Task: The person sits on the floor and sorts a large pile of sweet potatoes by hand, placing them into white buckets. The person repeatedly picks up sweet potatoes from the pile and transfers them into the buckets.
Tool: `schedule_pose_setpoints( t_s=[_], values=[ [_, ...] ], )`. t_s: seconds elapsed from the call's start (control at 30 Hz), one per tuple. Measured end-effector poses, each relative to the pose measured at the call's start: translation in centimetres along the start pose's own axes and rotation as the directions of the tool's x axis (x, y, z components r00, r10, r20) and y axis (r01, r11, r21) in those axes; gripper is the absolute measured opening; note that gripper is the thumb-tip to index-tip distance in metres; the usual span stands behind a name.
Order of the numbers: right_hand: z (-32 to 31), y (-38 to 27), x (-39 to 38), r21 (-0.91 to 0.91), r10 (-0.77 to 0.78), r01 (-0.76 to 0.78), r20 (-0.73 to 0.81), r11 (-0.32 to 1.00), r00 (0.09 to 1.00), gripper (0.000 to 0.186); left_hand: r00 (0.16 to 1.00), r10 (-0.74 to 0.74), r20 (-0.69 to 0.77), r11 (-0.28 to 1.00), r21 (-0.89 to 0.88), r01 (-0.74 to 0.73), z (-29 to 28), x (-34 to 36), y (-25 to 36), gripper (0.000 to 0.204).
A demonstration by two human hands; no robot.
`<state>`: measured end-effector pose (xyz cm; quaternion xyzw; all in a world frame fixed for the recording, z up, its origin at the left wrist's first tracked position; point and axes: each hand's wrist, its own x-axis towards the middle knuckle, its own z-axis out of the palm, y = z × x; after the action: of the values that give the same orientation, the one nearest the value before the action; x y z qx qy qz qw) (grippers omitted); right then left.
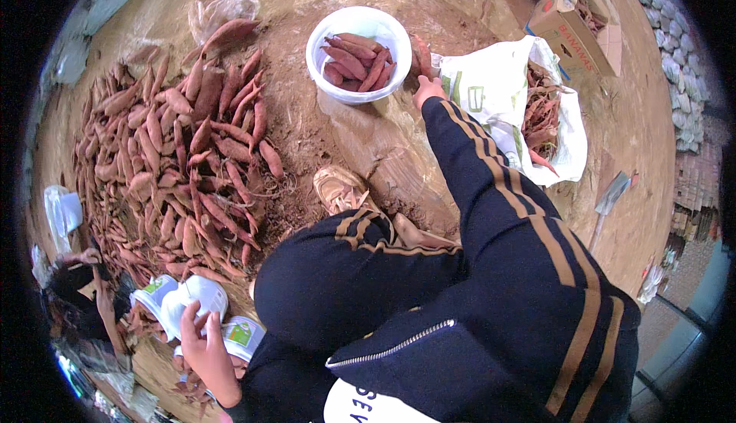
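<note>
My right hand [428,92] reaches up beside the white bucket [318,78], its fingers closed on a reddish sweet potato [421,55] just outside the bucket's right rim. The bucket holds several sweet potatoes [349,61]. Just right of that hand, a white woven sack [487,78] lies open with thin roots and small tubers [540,116] in it. My left hand [207,346] hangs low at the left with fingers apart and slightly curled, holding nothing, near white tubs [192,300] with green labels. A big heap of sweet potatoes [169,162] lies to the left on the soil-covered ground.
Another person's arm [107,308] shows at the far lower left, near a pale plastic bag [61,208]. A cardboard box [571,32] stands at upper right. A flat metal tool [613,191] lies at right, and stacked sacks [667,55] line the right edge.
</note>
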<state>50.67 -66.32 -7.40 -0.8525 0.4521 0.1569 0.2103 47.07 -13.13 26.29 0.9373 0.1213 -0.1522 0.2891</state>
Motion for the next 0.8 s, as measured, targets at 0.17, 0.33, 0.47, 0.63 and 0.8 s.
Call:
schedule_pose_setpoints(
  t_s=[0.17, 0.33, 0.47, 0.63, 0.8],
  values=[
    [1.8, 0.8, 2.6, -0.009, 0.155, -0.155, 0.115, 0.988, 0.981, 0.055, 0.990, -0.108, -0.094, 0.994, 0.014, 0.110, -0.5, -0.7, -0.9, 0.028],
    [4.1, 1.8, -1.1, 0.177, -0.072, 0.101, -0.162, 0.979, 0.984, 0.050, 0.977, -0.187, -0.105, 0.982, -0.020, 0.186, -0.5, -1.1, -0.8, 0.028],
    [2.2, 0.2, -7.5, 0.513, -0.130, 0.214, -0.194, 0.831, 0.972, 0.036, 0.983, -0.166, -0.077, 0.984, -0.070, 0.161, 0.0, -1.8, 1.0, 0.027],
    [0.4, 0.4, -15.3, 0.986, -0.016, 0.001, 0.002, 0.167, 1.000, 0.024, 0.985, -0.129, -0.112, 0.984, -0.134, 0.114, -0.1, -3.8, 2.3, 0.028],
    [-7.6, 0.6, -21.1, 0.850, -0.312, 0.476, -0.400, 0.225, 0.862, 0.033, 0.988, -0.118, -0.104, 0.982, -0.161, 0.101, 0.6, -4.8, 2.2, 0.027]
  ],
)
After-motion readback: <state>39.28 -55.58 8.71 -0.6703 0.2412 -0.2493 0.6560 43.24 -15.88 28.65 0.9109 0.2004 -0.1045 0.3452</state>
